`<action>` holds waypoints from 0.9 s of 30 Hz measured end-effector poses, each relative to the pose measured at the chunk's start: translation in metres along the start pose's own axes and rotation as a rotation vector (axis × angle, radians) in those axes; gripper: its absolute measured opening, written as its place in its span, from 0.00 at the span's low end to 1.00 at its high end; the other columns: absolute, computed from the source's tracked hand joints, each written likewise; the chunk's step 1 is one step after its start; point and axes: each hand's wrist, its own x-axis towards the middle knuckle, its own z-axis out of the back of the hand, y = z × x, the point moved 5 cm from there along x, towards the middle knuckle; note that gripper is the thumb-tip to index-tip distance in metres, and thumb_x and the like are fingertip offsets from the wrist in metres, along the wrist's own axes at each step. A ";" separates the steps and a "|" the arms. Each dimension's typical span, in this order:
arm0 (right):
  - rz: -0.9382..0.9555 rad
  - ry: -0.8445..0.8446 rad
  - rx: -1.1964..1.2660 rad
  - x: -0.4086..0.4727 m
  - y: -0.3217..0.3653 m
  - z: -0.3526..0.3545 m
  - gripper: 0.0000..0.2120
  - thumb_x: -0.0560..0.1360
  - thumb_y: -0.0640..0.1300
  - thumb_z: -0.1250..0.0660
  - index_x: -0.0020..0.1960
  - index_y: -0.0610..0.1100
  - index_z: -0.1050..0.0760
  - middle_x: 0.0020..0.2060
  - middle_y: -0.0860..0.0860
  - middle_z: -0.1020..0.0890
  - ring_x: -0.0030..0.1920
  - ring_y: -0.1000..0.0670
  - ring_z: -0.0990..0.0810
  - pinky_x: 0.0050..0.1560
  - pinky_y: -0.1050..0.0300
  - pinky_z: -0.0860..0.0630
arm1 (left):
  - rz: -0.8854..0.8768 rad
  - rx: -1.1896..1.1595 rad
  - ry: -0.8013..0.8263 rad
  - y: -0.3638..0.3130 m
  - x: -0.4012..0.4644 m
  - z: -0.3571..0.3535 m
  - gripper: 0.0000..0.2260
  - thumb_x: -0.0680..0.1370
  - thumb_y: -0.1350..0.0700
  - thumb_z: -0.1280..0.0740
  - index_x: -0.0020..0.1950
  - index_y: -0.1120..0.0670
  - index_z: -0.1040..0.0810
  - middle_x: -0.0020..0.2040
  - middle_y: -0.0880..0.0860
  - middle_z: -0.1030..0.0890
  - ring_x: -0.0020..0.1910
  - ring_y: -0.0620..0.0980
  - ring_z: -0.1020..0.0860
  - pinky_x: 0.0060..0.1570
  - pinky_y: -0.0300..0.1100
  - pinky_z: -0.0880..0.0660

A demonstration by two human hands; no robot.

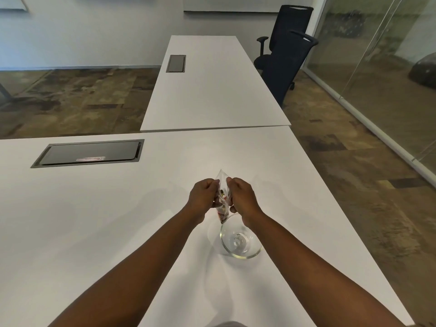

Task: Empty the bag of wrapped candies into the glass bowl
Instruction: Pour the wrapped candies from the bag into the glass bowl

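Observation:
A small clear plastic bag (pixel 222 199) with wrapped candies in its lower part hangs upright between my two hands above the white table (pixel 118 220). My left hand (pixel 203 197) pinches the bag's left side and my right hand (pixel 241 197) pinches its right side, near the top. The bag's lower tip sits just above the far rim of a clear glass bowl (pixel 239 241), which stands on the table below my right wrist. The bowl looks empty apart from reflections. My right forearm covers part of the bowl's right rim.
A dark cable hatch (pixel 88 152) is set into the table at the far left. A second white table (pixel 212 86) butts on behind. Two dark office chairs (pixel 285 53) stand at its right, and a glass wall (pixel 377 67) runs along the right side.

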 end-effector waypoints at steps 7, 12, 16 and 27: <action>0.269 -0.206 -0.570 0.001 0.012 0.025 0.16 0.74 0.47 0.34 0.30 0.47 0.35 0.32 0.44 0.19 0.36 0.43 0.22 0.39 0.56 0.28 | -0.148 0.584 -0.154 -0.011 0.004 0.021 0.14 0.75 0.59 0.39 0.29 0.58 0.27 0.25 0.52 0.24 0.19 0.41 0.23 0.42 0.47 0.19; 0.306 -0.247 -0.675 0.004 0.010 0.038 0.10 0.72 0.44 0.34 0.35 0.46 0.32 0.36 0.43 0.17 0.36 0.45 0.26 0.38 0.58 0.33 | -0.192 0.769 -0.151 -0.017 0.004 0.020 0.10 0.74 0.59 0.39 0.34 0.59 0.24 0.37 0.63 0.18 0.36 0.59 0.22 0.37 0.44 0.25; 0.197 -0.109 -0.445 0.008 0.000 0.043 0.14 0.69 0.40 0.29 0.31 0.49 0.32 0.28 0.47 0.21 0.32 0.46 0.23 0.35 0.58 0.27 | -0.226 0.672 -0.120 -0.020 0.000 0.011 0.13 0.75 0.58 0.37 0.29 0.54 0.28 0.40 0.58 0.21 0.40 0.60 0.20 0.42 0.47 0.22; -0.324 0.237 0.488 0.012 -0.065 0.053 0.06 0.77 0.42 0.40 0.46 0.48 0.24 0.43 0.49 0.21 0.45 0.48 0.23 0.45 0.55 0.27 | -0.280 0.341 0.105 -0.030 -0.003 -0.009 0.12 0.76 0.60 0.37 0.32 0.57 0.24 0.46 0.60 0.15 0.41 0.53 0.17 0.38 0.41 0.19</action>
